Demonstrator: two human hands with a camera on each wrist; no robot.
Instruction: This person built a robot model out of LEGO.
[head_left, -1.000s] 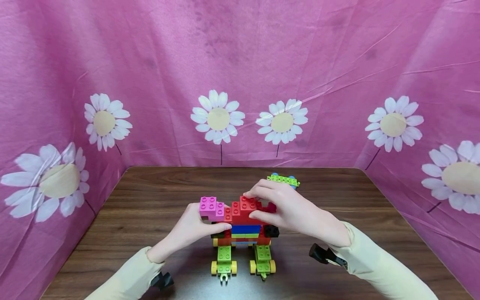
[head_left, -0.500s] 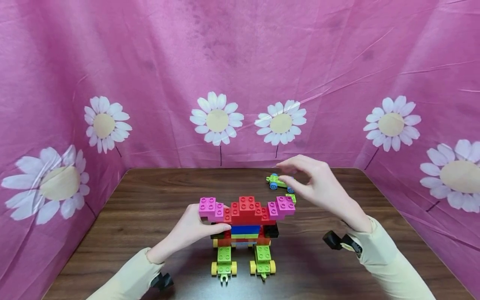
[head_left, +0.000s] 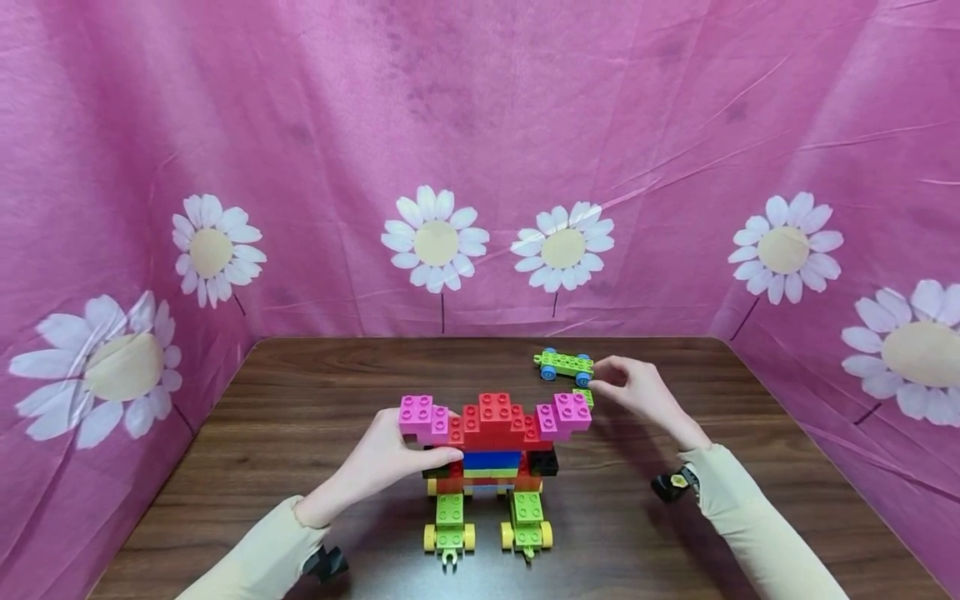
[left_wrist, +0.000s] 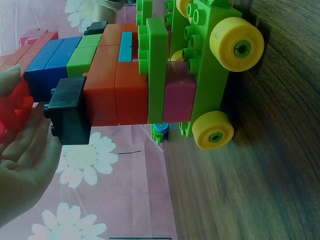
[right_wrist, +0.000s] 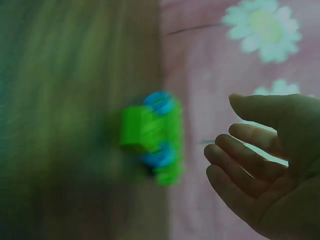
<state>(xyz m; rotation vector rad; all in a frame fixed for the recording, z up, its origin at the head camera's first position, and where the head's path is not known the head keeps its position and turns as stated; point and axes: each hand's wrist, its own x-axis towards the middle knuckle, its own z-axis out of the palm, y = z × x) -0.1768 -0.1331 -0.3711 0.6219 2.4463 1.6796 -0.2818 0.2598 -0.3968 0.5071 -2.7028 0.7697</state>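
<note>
A figure of stacked toy building bricks (head_left: 491, 461) stands on two green wheeled bases (head_left: 450, 508) with yellow wheels. Its top is red, with stepped pink bricks (head_left: 564, 415) at either side. My left hand (head_left: 378, 458) grips the figure under its left pink bricks, thumb across the front; in the left wrist view that hand reaches round the red part above a black brick (left_wrist: 70, 111). My right hand (head_left: 637, 390) is beside the right end of a green toy car base (head_left: 564, 363) with blue wheels. In the right wrist view its bent fingers (right_wrist: 240, 160) hold nothing.
A small green brick (head_left: 583, 397) lies just in front of the car base, partly hidden behind the figure's right pink bricks. A pink cloth with white daisies rises behind the wooden table's (head_left: 337, 367) far edge.
My right hand has left the figure's right side, uncovering pink bricks there, and moved back and right, then down beside the green car base. The left hand keeps its grip.
</note>
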